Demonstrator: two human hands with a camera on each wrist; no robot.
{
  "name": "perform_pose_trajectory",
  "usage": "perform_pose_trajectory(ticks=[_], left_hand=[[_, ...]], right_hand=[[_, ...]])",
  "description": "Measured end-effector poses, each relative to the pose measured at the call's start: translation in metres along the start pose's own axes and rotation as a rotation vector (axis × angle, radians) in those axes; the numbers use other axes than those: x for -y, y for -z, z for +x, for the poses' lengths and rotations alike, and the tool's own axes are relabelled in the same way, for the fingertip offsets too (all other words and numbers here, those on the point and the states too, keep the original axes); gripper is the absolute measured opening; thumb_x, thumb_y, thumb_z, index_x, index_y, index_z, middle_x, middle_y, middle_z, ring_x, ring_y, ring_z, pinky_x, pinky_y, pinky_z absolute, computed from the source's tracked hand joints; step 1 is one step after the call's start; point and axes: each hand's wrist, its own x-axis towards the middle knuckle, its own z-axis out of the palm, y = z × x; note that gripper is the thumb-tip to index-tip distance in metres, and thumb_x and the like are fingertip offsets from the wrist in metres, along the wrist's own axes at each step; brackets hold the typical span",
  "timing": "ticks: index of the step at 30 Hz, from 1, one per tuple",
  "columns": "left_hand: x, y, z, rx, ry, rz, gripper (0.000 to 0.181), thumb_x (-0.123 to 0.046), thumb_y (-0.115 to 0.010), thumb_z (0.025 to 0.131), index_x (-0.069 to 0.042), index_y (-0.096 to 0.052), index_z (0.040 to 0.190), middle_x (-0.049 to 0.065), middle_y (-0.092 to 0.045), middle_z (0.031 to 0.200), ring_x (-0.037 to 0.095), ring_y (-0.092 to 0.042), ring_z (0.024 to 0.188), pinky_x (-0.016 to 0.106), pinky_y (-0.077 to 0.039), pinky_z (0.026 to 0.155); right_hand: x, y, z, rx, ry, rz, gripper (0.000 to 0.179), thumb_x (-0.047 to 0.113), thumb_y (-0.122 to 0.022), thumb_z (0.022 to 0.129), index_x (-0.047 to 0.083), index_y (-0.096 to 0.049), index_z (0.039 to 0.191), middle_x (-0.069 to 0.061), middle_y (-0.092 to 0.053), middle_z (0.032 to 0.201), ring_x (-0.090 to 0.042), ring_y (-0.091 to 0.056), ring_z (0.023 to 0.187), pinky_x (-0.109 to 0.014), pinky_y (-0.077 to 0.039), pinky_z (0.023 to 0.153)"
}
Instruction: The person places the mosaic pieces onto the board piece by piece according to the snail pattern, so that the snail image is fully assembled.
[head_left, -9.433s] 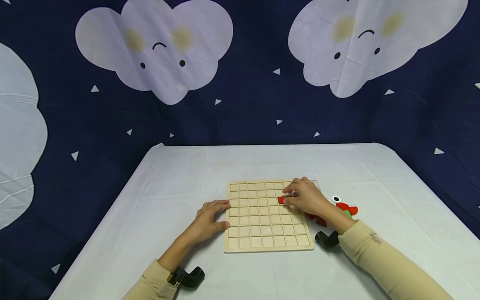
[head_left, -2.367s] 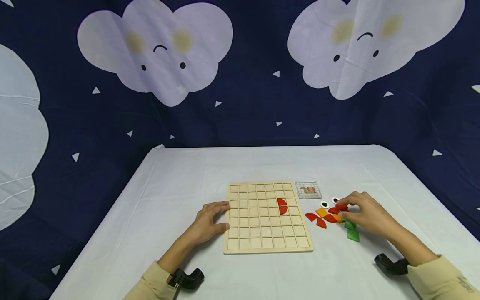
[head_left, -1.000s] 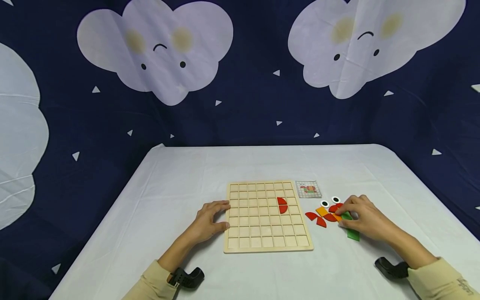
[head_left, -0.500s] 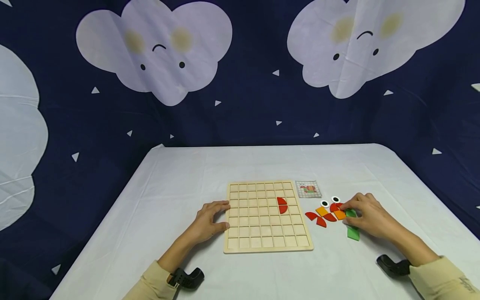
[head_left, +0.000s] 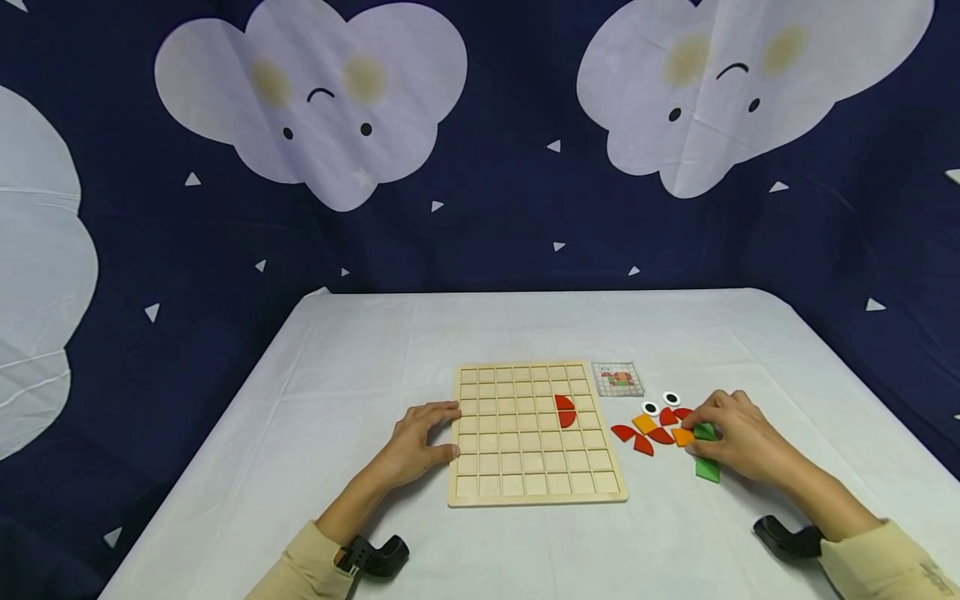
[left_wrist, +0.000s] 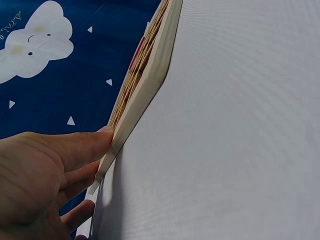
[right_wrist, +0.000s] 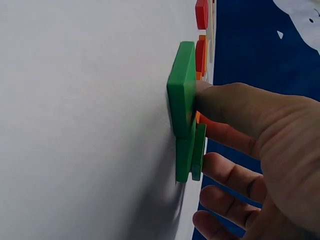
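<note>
Left hand (head_left: 409,442) rests against the left edge of the wooden grid board (head_left: 535,462), thumb and fingers apart, presumably to steady it. Right hand (head_left: 738,437), right of the board, has thumb and forefinger about the right-hand orange tile (head_left: 681,437); whether they pinch it cannot be told.
</note>
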Motion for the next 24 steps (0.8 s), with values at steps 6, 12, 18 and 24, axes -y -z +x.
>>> perform_pose_trajectory(ticks=[6, 12, 18, 24], left_hand=[[0.0, 0.0, 0.0, 0.001, 0.0, 0.004, 0.05, -0.015, -0.074, 0.079, -0.009, -0.059, 0.127, 0.002, -0.051, 0.14, 0.03, -0.037, 0.131, 0.056, -0.02, 0.108], [0.0, 0.0, 0.0, 0.003, 0.005, -0.001, 0.05, -0.015, -0.074, 0.079, -0.009, -0.059, 0.127, 0.001, -0.051, 0.14, 0.029, -0.037, 0.131, 0.057, -0.019, 0.109], [0.0, 0.0, 0.0, 0.003, 0.004, -0.002, 0.05, -0.015, -0.074, 0.079, -0.008, -0.058, 0.127, 0.001, -0.051, 0.14, 0.029, -0.037, 0.131, 0.056, -0.019, 0.108], [0.001, 0.0, 0.0, 0.008, -0.002, -0.007, 0.051, -0.016, -0.074, 0.08, -0.008, -0.058, 0.127, 0.001, -0.05, 0.141, 0.029, -0.036, 0.131, 0.057, -0.018, 0.108]], right_hand=[[-0.003, 0.0, -0.002, 0.01, 0.022, 0.01, 0.021, 0.022, -0.076, 0.074, 0.019, -0.072, 0.094, -0.002, -0.057, 0.096, -0.019, -0.04, 0.089, -0.03, -0.03, 0.071], [-0.009, 0.0, -0.001, 0.022, 0.038, 0.044, 0.023, 0.024, -0.078, 0.074, 0.023, -0.072, 0.096, 0.0, -0.057, 0.097, -0.017, -0.041, 0.091, -0.028, -0.033, 0.071], [-0.01, 0.0, -0.001, 0.002, 0.056, 0.064, 0.021, 0.026, -0.079, 0.074, 0.024, -0.072, 0.094, 0.002, -0.057, 0.096, -0.016, -0.04, 0.091, -0.028, -0.034, 0.072], [-0.001, 0.003, 0.004, 0.0, 0.05, 0.066, 0.02, 0.023, -0.077, 0.076, 0.019, -0.073, 0.095, 0.002, -0.062, 0.099, -0.015, -0.042, 0.093, -0.029, -0.038, 0.074]])
